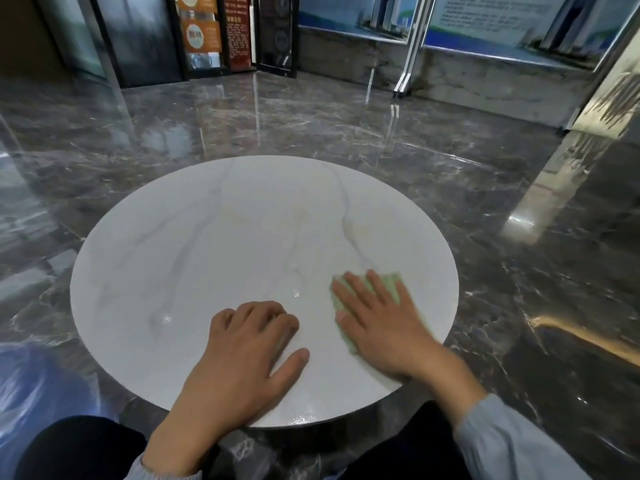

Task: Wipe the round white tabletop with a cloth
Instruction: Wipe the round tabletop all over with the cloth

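Round white stone bench top [221, 258], glossy, with faint grey and beige veining; located directly beneath both hands, above a dark polished marble floor [346, 126]. Small bright glints are noted just ahead of the left hand [242, 358]; moisture possible, not confirmed.

Pale green thin cloth [393, 285], laid flat; pinned under the right hand [377, 327], its far corner showing beyond the fingertips.

Right hand: laid flat, fingers straight and slightly spread, pressed onto the cloth.

Left hand: rested on the bare surface beside the right hand, fingers loosely bent, thumb out, nothing held.

Step judged: wiping under way at the near right portion. The next move is judged to require the cloth to be swept forward and leftward of the right hand, with even pressure, so that the far half is covered.
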